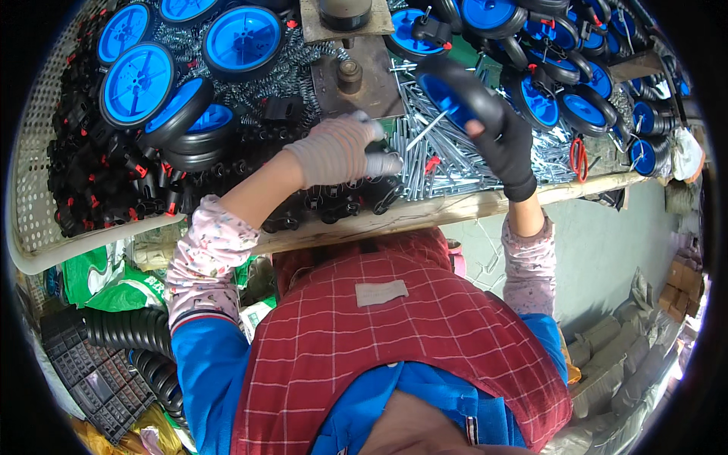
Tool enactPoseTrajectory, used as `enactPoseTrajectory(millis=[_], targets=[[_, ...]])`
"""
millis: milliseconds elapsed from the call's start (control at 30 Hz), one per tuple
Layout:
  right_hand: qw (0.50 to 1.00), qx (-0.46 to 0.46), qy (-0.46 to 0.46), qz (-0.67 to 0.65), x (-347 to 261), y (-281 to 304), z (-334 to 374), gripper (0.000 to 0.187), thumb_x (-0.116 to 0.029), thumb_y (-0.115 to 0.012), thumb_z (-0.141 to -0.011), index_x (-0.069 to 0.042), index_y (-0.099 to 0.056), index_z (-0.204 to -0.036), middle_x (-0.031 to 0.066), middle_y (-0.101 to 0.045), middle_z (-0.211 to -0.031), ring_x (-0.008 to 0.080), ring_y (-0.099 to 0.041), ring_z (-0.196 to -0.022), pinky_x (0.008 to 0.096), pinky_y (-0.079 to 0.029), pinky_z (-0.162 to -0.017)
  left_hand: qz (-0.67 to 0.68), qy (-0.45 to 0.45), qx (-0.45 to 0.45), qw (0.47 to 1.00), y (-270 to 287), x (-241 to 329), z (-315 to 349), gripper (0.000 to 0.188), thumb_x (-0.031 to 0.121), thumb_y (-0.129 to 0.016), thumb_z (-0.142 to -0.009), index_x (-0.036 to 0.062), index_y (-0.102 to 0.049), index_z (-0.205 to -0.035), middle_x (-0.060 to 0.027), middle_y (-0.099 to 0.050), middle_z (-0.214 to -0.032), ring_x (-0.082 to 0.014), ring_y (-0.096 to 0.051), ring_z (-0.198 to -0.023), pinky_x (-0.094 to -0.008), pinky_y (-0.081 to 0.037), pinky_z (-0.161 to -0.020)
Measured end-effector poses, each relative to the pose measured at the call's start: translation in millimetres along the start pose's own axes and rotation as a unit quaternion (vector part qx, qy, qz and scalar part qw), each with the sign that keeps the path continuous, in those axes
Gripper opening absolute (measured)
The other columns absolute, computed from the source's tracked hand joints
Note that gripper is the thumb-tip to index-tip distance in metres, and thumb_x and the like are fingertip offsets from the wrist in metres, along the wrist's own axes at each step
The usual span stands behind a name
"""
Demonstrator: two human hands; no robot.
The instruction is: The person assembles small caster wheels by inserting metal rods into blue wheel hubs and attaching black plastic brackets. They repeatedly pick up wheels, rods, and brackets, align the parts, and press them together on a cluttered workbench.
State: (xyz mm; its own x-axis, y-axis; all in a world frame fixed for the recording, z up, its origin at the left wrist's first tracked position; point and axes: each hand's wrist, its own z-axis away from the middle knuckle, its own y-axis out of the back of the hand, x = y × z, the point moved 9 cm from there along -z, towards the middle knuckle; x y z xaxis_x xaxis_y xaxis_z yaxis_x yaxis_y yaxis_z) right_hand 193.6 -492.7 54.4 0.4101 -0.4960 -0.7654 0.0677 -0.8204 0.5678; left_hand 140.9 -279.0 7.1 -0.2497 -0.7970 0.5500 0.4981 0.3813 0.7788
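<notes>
My right hand (509, 152), in a black glove with bare fingertips, grips a wheel (464, 95) with a black tyre and a blue hub. The wheel is tilted above a heap of metal pins (444, 163), and one pin (426, 130) sticks out from its hub. My left hand (337, 152), in a pale banded glove, hovers at the near edge of a metal press plate (353, 95). Its thumb and fingers are apart, with nothing visible between them. Below it lie small black plastic brackets (334, 201).
Blue-hubbed wheels (139, 85) are piled on coil springs (292, 64) at the left. More wheels (584, 110) stand at the right, near red-handled scissors (578, 159). A perforated crate (38, 182) holds black parts with red tabs. The wooden bench edge (447, 211) runs before me.
</notes>
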Motion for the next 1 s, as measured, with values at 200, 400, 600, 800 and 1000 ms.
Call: enactPoseTrajectory(millis=[200, 400, 600, 800, 1000], targets=[[0.965, 0.159, -0.08, -0.195, 49, 6, 0, 0.04, -0.036, -0.074, -0.088, 0.002, -0.067, -0.094, -0.0046, -0.057, -0.07, 0.0074, -0.047, -0.066, 0.0259, -0.038, -0.06, -0.113, 0.062, -0.119, 0.985, -28, -8, -18, 0.072, 0.054, -0.077, -0.075, -0.0035, -0.061, -0.116, -0.0242, -0.062, -0.117, -0.0376, -0.06, -0.111, -0.0433, -0.046, -0.098], [0.966, 0.189, -0.04, -0.17, 40, -25, -24, 0.031, -0.025, -0.066, -0.095, 0.004, -0.066, -0.104, 0.0072, -0.065, -0.09, 0.0113, -0.055, -0.076, 0.0289, -0.045, -0.068, 0.452, 0.105, 0.166, 0.87, 39, -49, -13, 0.059, 0.035, -0.084, -0.078, -0.0006, -0.059, -0.118, -0.0127, -0.067, -0.103, -0.0208, -0.07, -0.089, -0.031, -0.056, -0.078], [0.95, 0.173, -0.101, -0.24, 34, -68, -33, 0.043, -0.031, -0.074, -0.087, 0.002, -0.065, -0.114, 0.0074, -0.068, -0.093, 0.014, -0.059, -0.083, 0.0295, -0.047, -0.077, 0.555, 0.176, 0.126, 0.803, 34, -72, -16, 0.048, 0.043, -0.079, -0.084, 0.0029, -0.064, -0.106, -0.0093, -0.07, -0.087, -0.019, -0.071, -0.074, -0.0306, -0.059, -0.067], [0.961, 0.158, -0.069, -0.217, 7, -90, -32, 0.051, -0.029, -0.074, -0.088, 0.001, -0.059, -0.127, 0.0094, -0.07, -0.1, 0.0147, -0.063, -0.089, 0.0301, -0.049, -0.082, 0.558, 0.154, 0.121, 0.807, 37, -71, -14, 0.052, 0.048, -0.078, -0.083, 0.0031, -0.064, -0.105, -0.0099, -0.071, -0.087, -0.0185, -0.071, -0.074, -0.0306, -0.059, -0.067], [0.971, 0.085, -0.026, -0.223, -34, -119, -35, 0.061, -0.022, -0.075, -0.086, -0.001, -0.05, -0.138, 0.0112, -0.069, -0.103, 0.0176, -0.066, -0.088, 0.032, -0.053, -0.078, 0.554, 0.172, 0.107, 0.807, 33, -72, -15, 0.055, 0.052, -0.072, -0.086, 0.0025, -0.064, -0.108, -0.0108, -0.071, -0.093, -0.0233, -0.072, -0.081, -0.0362, -0.059, -0.074]])
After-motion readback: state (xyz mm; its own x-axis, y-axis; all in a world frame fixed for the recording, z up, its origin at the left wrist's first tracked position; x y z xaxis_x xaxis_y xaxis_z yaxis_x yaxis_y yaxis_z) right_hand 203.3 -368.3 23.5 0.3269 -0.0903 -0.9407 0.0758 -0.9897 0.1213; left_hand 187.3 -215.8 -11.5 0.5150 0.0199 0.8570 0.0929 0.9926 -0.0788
